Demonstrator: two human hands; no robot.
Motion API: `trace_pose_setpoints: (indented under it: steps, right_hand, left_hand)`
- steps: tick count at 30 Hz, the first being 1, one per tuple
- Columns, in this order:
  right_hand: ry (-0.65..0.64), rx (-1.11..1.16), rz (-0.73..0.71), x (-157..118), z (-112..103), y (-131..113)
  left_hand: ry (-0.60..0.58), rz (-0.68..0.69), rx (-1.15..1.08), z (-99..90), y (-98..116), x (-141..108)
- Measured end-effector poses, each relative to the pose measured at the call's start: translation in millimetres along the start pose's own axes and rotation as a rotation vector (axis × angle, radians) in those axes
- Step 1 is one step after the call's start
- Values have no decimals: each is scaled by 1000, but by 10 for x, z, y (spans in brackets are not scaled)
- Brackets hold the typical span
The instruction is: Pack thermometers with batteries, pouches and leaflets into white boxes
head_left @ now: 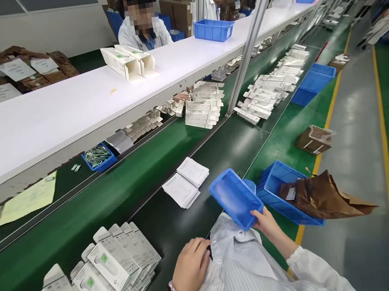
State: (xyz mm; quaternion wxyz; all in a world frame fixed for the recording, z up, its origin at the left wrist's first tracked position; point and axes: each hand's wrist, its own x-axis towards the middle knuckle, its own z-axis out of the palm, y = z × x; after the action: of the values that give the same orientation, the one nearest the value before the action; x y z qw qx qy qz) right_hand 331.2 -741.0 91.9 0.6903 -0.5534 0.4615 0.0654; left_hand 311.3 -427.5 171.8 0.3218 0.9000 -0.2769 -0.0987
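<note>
My right hand [268, 225] grips the near corner of a shallow blue plastic bin [235, 198], which is tilted and has nothing visible inside. My left hand [192, 266], with beaded bracelets at the wrist, rests at the front of my striped shirt [244, 275] by the bench edge. Its fingers are curled together, and a small dark patch shows at their tips; what they hold, if anything, is hidden. Two stacks of printed white leaflets [181, 189] lie on the dark bench beyond my hands. Opened white boxes [107, 272] with green marks overlap at the lower left.
A green conveyor belt [114, 197] runs behind the bench, beneath a white shelf [64, 117]. More white cartons [275, 81] lie farther along. On the floor at right, a blue crate [275, 201] holds brown wrapping [321, 197]. Co-workers sit across the line.
</note>
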Motion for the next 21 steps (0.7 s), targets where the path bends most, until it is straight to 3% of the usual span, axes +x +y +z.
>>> trace_pose_setpoints:
  steps: [5, 10, 14, 21]
  right_hand:
    - [176, 126, 122, 470, -216, -170]
    - [200, 141, 223, 944, -105, -431]
    - [185, 135, 242, 1362, 255, -703]
    - [188, 142, 116, 2321, 1105, -1399]
  left_hand:
    - [-97, -84, 15, 16, -92, -137]
    - [-168, -205, -16, 52, -156, -126]
    - [-255, -266, -72, 87, -176, -44]
    - [-421, -415, -94, 173, -271, 299]
